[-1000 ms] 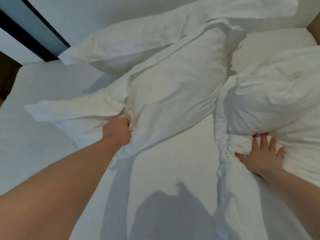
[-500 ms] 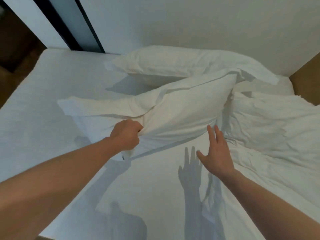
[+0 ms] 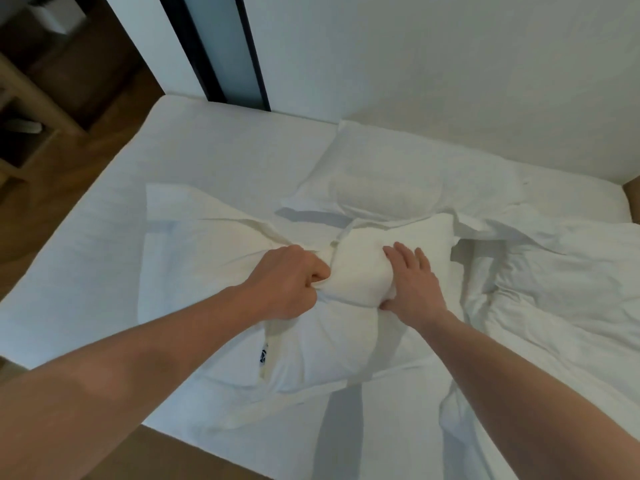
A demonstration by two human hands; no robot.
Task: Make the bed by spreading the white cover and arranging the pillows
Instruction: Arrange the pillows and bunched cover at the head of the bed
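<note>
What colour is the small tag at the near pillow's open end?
Dark, navy or black, with white marks on the tag, against the white near pillow. Head view, the only one.

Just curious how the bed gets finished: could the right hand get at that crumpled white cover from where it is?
Probably yes. The right hand lies flat on the near pillow, and the crumpled cover sits just beside it to the right with nothing in between. The left hand grips the pillowcase, well clear.
</note>
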